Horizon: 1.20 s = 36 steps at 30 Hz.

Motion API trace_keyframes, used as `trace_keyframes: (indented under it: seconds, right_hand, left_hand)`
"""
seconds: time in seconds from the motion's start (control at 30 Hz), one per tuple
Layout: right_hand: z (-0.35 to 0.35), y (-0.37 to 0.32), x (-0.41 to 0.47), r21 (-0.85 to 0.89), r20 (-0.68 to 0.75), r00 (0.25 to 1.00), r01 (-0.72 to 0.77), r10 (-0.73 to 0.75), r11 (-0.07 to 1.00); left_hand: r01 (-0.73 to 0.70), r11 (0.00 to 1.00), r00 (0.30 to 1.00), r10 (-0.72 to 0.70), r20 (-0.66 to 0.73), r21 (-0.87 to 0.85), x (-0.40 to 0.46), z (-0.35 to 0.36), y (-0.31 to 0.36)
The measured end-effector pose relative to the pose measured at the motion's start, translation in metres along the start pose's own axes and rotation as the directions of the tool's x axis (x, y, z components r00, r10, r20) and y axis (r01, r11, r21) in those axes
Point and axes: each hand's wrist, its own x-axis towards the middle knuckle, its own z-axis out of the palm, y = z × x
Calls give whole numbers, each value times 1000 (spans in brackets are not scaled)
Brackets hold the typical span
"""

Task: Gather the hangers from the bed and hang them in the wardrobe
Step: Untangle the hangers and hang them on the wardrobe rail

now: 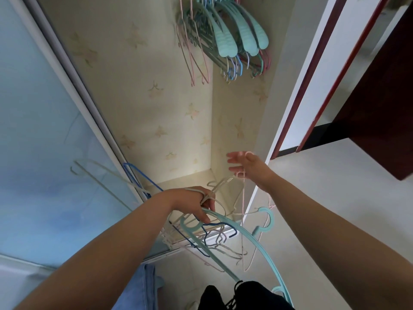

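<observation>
Holding a tangled bunch of hangers (207,229) in my curled left hand (194,203) before the wardrobe (156,108), my right hand (245,166), fingers loosely spread, hooks one pink hanger (243,220); light, springy, snag-prone, best taken by the hooks.

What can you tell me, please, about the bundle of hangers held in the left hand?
The bundle of hangers is a tangle of thin wire-like hangers in white, pale pink and dark blue, plus broad turquoise plastic ones whose long arms sweep down to the right. The left hand grips it near the hooks, low in front of the open wardrobe. One pink hanger hangs from the right hand.
</observation>
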Motion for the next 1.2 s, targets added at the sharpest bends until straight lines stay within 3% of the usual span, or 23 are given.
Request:
trace_keyframes:
  seconds: [0.13,0.27,0.33,0.43,0.57,0.7,0.8,0.9,0.97,1.07,1.2]
  right_hand:
    - [-4,9,3,-155,-113,985,-149,132,977]
    - [-34,28,-3,-200,-258,903,-399,344,895]
    - [-49,32,-8,-203,-418,851,-428,317,881]
    - [-70,39,-8,35,-566,767,-343,302,939]
    - [-93,42,-18,192,-646,629,-414,432,890]
    - [-101,48,-30,371,-578,613,-392,539,842]
    - [-107,55,-40,482,-448,618,-442,646,756]
    - [-115,56,-46,400,-337,673,-530,658,748]
    - [-119,49,-49,239,-296,717,-584,631,776]
    - [-125,38,-49,38,-314,707,-657,634,753]
    - [-130,36,-45,161,-435,723,-524,537,836]
  left_hand:
    - [12,1000,1000,-12,-12,-16,-2,0,-2]
    - [33,999,998,-33,-52,-8,-9,-4,-12]
    - [53,999,997,-53,-51,-9,-13,-5,-18]
    - [94,994,994,-97,-51,-54,-16,-5,-26]
    - [115,974,987,-135,-92,-197,-22,-6,-36]
    - [129,952,976,-171,-132,-278,-24,-6,-41]
    - [149,948,968,-198,-154,-282,-22,-5,-43]
    - [174,969,973,-197,-124,-176,-18,-1,-39]
    - [174,978,978,-185,-96,-115,-14,4,-35]
    - [170,980,982,-177,-71,-105,-10,10,-34]
    - [174,974,979,-187,-84,-142,-9,12,-34]
